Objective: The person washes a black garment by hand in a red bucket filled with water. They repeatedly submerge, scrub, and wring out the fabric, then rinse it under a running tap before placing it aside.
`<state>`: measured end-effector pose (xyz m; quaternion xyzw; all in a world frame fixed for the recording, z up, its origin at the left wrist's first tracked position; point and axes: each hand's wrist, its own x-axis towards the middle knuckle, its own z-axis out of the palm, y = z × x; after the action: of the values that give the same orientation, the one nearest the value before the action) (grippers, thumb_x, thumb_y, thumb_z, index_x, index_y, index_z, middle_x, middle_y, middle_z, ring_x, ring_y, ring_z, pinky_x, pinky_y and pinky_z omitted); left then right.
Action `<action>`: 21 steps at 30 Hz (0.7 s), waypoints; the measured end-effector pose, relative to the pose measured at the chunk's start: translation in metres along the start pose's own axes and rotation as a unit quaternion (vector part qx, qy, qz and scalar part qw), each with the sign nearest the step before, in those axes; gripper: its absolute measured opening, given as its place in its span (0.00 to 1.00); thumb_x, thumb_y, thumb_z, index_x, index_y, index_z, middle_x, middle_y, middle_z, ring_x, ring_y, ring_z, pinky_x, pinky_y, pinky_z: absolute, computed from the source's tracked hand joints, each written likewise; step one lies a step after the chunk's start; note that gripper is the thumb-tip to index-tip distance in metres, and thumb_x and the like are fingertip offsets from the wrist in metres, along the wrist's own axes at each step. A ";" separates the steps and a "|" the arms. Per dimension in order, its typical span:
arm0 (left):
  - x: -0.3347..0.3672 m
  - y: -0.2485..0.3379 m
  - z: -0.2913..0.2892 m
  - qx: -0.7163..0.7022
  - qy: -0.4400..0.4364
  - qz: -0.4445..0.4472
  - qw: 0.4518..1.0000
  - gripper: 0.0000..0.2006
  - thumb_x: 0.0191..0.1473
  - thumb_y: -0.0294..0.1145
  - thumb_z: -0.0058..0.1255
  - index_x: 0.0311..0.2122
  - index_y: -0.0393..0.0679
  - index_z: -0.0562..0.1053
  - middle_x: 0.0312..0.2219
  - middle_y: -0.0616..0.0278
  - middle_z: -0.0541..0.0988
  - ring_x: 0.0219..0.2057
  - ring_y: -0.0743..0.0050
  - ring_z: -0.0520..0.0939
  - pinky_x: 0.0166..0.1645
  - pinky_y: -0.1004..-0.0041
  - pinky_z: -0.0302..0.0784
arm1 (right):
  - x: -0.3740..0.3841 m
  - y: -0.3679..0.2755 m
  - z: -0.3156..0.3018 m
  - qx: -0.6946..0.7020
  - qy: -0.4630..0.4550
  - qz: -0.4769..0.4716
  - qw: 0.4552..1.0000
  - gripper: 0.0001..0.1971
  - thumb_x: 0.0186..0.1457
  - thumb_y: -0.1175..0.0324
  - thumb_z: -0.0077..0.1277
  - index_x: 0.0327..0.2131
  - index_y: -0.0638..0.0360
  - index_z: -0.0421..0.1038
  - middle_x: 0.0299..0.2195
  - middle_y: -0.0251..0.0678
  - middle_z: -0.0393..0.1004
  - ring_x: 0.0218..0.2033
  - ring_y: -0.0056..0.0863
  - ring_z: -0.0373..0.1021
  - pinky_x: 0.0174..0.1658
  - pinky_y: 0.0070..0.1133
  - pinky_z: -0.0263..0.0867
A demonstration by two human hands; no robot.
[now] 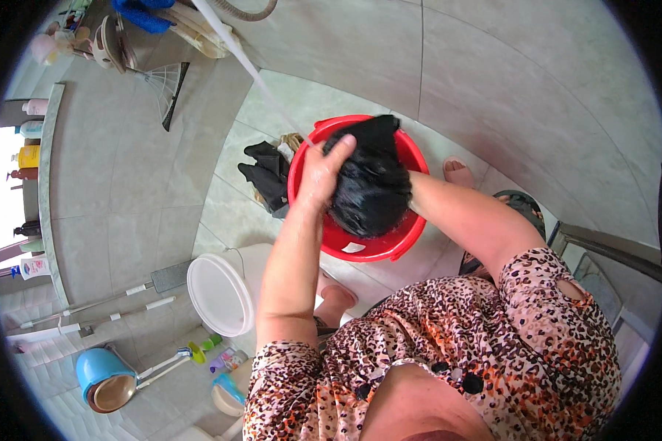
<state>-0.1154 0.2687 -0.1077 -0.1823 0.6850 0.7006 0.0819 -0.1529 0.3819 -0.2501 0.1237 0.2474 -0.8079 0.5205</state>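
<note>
A red plastic basin (413, 243) on the tiled floor holds a dark, wet black garment (369, 192) that rises bunched above the rim. My left hand (329, 167) grips the garment's left edge, its thumb lying on top and its other fingers hidden by the cloth. From the right, my right hand (415, 192) reaches into the basin against the garment; its fingers are out of sight beneath or behind it. A pale stream of water (260, 79) slants down from the upper left to the basin beside my left hand.
More black clothing (267, 176) lies on the floor left of the basin. A white bucket (221, 294) stands nearer me on the left. Bottles line a ledge (51, 191) at far left; blue basins (101, 367) hang below it. My sandalled feet flank the basin.
</note>
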 end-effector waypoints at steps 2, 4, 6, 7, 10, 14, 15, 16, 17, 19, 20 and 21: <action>0.020 -0.006 -0.023 0.017 0.089 -0.016 0.996 0.20 0.51 0.39 0.57 0.41 0.31 0.74 0.32 0.59 0.80 0.32 0.70 0.80 0.39 0.72 0.75 | 0.000 -0.002 0.004 -0.098 0.097 -0.054 0.989 0.30 0.60 0.45 0.29 0.50 0.58 0.71 0.48 0.40 0.73 0.50 0.37 0.67 0.56 0.29 0.59; 0.037 -0.033 -0.086 0.287 0.183 0.060 0.939 0.21 0.49 0.44 0.57 0.38 0.32 0.76 0.32 0.56 0.81 0.33 0.69 0.80 0.41 0.71 0.74 | 0.003 -0.001 0.009 -0.326 0.157 -0.136 0.922 0.25 0.56 0.53 0.36 0.46 0.61 0.71 0.44 0.43 0.75 0.48 0.39 0.68 0.54 0.30 0.60; 0.026 -0.026 -0.100 0.378 0.235 0.090 0.891 0.23 0.48 0.45 0.57 0.37 0.31 0.76 0.31 0.49 0.82 0.33 0.65 0.82 0.40 0.69 0.74 | -0.005 -0.020 0.011 -0.565 0.210 -0.230 0.764 0.18 0.47 0.66 0.47 0.41 0.67 0.71 0.39 0.49 0.76 0.46 0.44 0.70 0.50 0.34 0.62; 0.016 -0.029 -0.107 0.400 0.251 0.087 0.877 0.21 0.47 0.44 0.58 0.36 0.31 0.76 0.30 0.49 0.81 0.33 0.63 0.82 0.40 0.68 0.74 | -0.018 -0.032 0.015 -0.573 0.204 -0.163 0.777 0.21 0.42 0.70 0.50 0.43 0.67 0.69 0.41 0.54 0.74 0.46 0.49 0.70 0.50 0.35 0.63; -0.003 -0.047 -0.113 0.481 0.263 0.204 0.811 0.16 0.43 0.35 0.61 0.37 0.36 0.76 0.30 0.49 0.77 0.34 0.54 0.79 0.40 0.63 0.74 | -0.046 -0.050 0.028 -0.769 0.224 -0.101 0.590 0.23 0.44 0.70 0.51 0.47 0.64 0.66 0.43 0.55 0.72 0.48 0.48 0.69 0.51 0.34 0.66; -0.009 -0.076 -0.055 0.537 0.121 0.381 0.743 0.22 0.43 0.30 0.60 0.46 0.42 0.72 0.42 0.46 0.72 0.42 0.43 0.73 0.46 0.59 0.72 | -0.040 -0.028 0.021 -0.849 0.211 0.036 0.483 0.31 0.44 0.68 0.56 0.54 0.62 0.59 0.55 0.54 0.57 0.50 0.51 0.67 0.51 0.36 0.67; -0.007 -0.095 -0.046 0.574 0.096 0.308 0.752 0.25 0.42 0.32 0.61 0.49 0.46 0.70 0.44 0.47 0.70 0.44 0.43 0.72 0.47 0.57 0.72 | -0.043 -0.021 0.024 -0.867 0.187 0.013 0.462 0.32 0.44 0.69 0.56 0.54 0.62 0.58 0.56 0.53 0.57 0.50 0.50 0.67 0.51 0.35 0.67; -0.006 -0.117 -0.040 0.608 0.069 0.232 0.756 0.28 0.42 0.34 0.62 0.52 0.50 0.69 0.47 0.47 0.68 0.46 0.43 0.71 0.48 0.55 0.71 | -0.048 -0.012 0.027 -0.882 0.161 -0.010 0.443 0.32 0.44 0.69 0.57 0.55 0.61 0.58 0.57 0.51 0.56 0.50 0.49 0.67 0.51 0.35 0.68; -0.004 -0.128 -0.030 0.640 0.061 0.183 0.743 0.34 0.41 0.37 0.63 0.56 0.55 0.64 0.50 0.47 0.65 0.48 0.44 0.70 0.48 0.53 0.71 | -0.047 -0.001 0.024 -0.895 0.156 -0.026 0.417 0.35 0.43 0.70 0.58 0.57 0.59 0.56 0.57 0.48 0.55 0.53 0.48 0.63 0.51 0.36 0.67; 0.005 -0.139 -0.014 0.694 0.040 0.036 0.718 0.50 0.39 0.45 0.66 0.65 0.71 0.48 0.57 0.50 0.57 0.52 0.48 0.67 0.49 0.48 0.71 | -0.044 0.006 0.021 -0.915 0.103 0.084 0.380 0.37 0.41 0.69 0.59 0.58 0.57 0.58 0.60 0.43 0.52 0.58 0.47 0.56 0.54 0.43 0.62; 0.011 -0.139 -0.007 0.696 0.031 -0.030 0.717 0.53 0.37 0.48 0.66 0.65 0.73 0.43 0.58 0.50 0.55 0.53 0.47 0.66 0.49 0.48 0.71 | -0.044 0.008 0.021 -0.912 0.083 0.164 0.367 0.36 0.41 0.69 0.60 0.57 0.56 0.60 0.61 0.42 0.51 0.60 0.46 0.53 0.55 0.46 0.60; 0.016 -0.139 0.001 0.701 0.028 -0.057 0.711 0.52 0.38 0.48 0.66 0.65 0.73 0.44 0.59 0.52 0.54 0.54 0.47 0.65 0.50 0.47 0.70 | -0.048 0.013 0.021 -0.920 0.081 0.167 0.345 0.34 0.40 0.69 0.61 0.55 0.56 0.66 0.61 0.42 0.51 0.61 0.46 0.51 0.56 0.48 0.56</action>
<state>-0.0791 0.2740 -0.2431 -0.1303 0.9696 0.0084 0.2068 -0.1195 0.4042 -0.2139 -0.3295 0.8499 0.0460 0.4086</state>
